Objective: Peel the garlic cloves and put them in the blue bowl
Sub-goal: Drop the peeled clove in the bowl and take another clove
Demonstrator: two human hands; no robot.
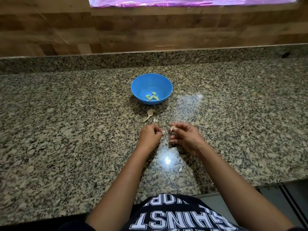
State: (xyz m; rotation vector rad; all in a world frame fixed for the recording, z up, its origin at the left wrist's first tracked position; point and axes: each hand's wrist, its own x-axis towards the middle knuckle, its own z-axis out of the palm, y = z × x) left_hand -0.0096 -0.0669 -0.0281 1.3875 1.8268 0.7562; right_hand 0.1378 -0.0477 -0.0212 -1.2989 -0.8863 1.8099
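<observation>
Head view shows the peeling step in hand. The right hand (185, 137) pinches a garlic clove (173, 128) between thumb and forefinger, just above the bench (66, 130), and the clove looks as if some papery skin is on it. The left hand (150, 135) sits just beside it with fingers curled inward; whether it grips a shred of skin or nothing cannot be told. Pale scraps of skin (165, 133) lie between the two hands, and a larger husk (150, 114) lies nearer the blue bowl (150, 80). The bowl stands further back on the bench, apart from both hands, with several peeled cloves (152, 97) in its bottom. Judging from this, the next move calls for stripping off whatever skin is left, then reaching forward to drop the bare clove into the bowl.
</observation>
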